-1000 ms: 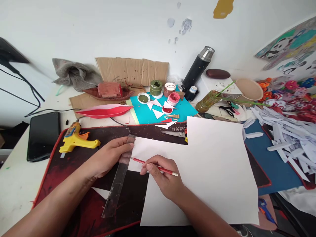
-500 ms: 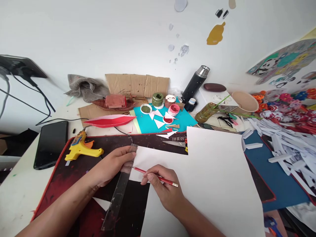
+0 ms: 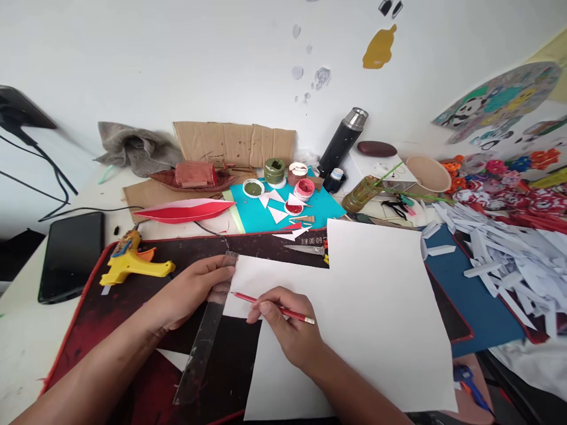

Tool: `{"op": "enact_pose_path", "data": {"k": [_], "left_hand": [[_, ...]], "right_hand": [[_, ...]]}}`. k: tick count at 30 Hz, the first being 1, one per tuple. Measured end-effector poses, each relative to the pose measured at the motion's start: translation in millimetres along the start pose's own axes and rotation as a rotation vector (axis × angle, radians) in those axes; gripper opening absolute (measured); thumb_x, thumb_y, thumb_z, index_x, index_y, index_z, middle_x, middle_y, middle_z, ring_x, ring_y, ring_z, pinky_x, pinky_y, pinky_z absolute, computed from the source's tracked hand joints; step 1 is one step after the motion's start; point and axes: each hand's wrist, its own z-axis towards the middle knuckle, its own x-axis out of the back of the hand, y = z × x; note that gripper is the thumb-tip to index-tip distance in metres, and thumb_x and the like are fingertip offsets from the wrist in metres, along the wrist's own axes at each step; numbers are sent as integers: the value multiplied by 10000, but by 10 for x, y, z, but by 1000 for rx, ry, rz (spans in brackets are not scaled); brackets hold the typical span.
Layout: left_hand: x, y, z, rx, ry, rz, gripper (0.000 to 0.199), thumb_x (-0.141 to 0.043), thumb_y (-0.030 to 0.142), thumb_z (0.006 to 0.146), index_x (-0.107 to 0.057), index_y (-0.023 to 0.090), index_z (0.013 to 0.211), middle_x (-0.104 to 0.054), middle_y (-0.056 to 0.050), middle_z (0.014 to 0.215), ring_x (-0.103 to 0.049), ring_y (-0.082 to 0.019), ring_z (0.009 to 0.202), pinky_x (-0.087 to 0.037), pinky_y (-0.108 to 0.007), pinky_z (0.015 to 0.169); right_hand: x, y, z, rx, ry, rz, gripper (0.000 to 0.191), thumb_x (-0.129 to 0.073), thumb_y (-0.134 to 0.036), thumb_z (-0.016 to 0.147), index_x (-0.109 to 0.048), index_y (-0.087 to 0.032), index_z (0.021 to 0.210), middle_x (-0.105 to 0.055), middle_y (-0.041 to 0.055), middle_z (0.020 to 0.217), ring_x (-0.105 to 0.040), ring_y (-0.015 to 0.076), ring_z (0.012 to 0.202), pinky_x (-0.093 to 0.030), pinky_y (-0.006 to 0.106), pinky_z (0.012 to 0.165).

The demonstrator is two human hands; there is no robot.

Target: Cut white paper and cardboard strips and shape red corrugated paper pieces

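Note:
My left hand (image 3: 201, 286) grips the upper part of a clear plastic ruler (image 3: 199, 348), its thumb and fingers closed about it. The ruler lies slanted along the left edge of a large white sheet of paper (image 3: 372, 330), which has a narrower strip reaching left. Between the fingers of my right hand (image 3: 286, 321) is a red pencil (image 3: 290, 313) with an eraser end. Its tip points left at the strip, close to the ruler's edge; whether it touches the paper I cannot tell. Part of the ruler is hidden under my left hand.
A yellow glue gun (image 3: 137, 265) and a black phone (image 3: 72, 257) lie left. Behind are a red paper boat shape (image 3: 186, 211), a brown model boat (image 3: 195, 176), paint jars (image 3: 274, 171), scissors (image 3: 305, 249) and a black thermos (image 3: 343, 141). Folded paper strips (image 3: 509, 260) pile up right.
The whole scene has slid left and slightly up in view. Both hands keep their holds on ruler and pencil, and the pencil tip stays near the ruler's edge.

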Motion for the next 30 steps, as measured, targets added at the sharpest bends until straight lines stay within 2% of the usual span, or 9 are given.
{"op": "enact_pose_path", "data": {"k": [5, 12, 20, 30], "left_hand": [[-17, 20, -25, 0, 6, 6, 435, -944, 489, 727, -736, 167, 933, -705, -27, 762, -658, -170, 671, -570, -273, 627], [-21, 33, -18, 10, 8, 28, 472, -939, 508, 717, -748, 165, 978, -729, -53, 818, -717, -224, 739, -607, -327, 685], [12, 1, -7, -7, 3, 17, 440, -941, 488, 729, -755, 174, 975, -728, -46, 827, -696, -200, 720, -607, -315, 672], [-2, 12, -6, 2, -1, 34, 473, -944, 503, 709, -745, 178, 989, -718, -32, 793, -708, -207, 723, -617, -321, 681]], "right_hand": [[26, 30, -25, -40, 90, 59, 301, -639, -465, 1074, -760, -217, 953, -818, 50, 776, -768, 212, 734, -594, 352, 762], [38, 22, -9, -59, 91, 95, 331, -639, -484, 1072, -751, -215, 916, -804, 47, 748, -757, 209, 714, -586, 355, 746], [22, -8, 0, -19, -37, 69, 276, -655, -441, 1065, -776, -215, 962, -824, 54, 826, -782, 211, 785, -598, 338, 757], [15, 7, 18, -34, -41, -28, 310, -644, -476, 1063, -774, -222, 941, -828, 47, 853, -778, 205, 810, -591, 327, 771]]}}
